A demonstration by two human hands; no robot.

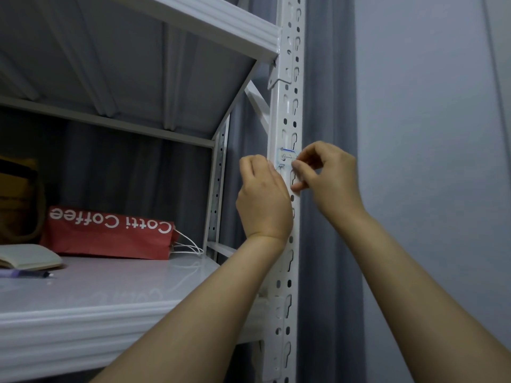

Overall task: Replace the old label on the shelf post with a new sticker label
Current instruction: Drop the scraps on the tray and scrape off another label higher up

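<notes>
A small white label (pixel 285 157) with a blue top edge and pen marks sits on the white perforated shelf post (pixel 290 87) at about mid-height. My right hand (pixel 327 176) has its fingertips pinched at the label's right edge. My left hand (pixel 264 197) rests against the post's left side, fingers curled at the label's left edge. Both hands hide the label's lower part, so I cannot tell whether it is stuck flat or lifted.
On the white shelf (pixel 110 297) to the left lie a red Cotti Coffee paper bag (pixel 110 233), an open notebook (pixel 27 257) and a purple pen (pixel 26 273). A grey curtain (pixel 329 244) hangs behind the post, beside a pale wall (pixel 428 134).
</notes>
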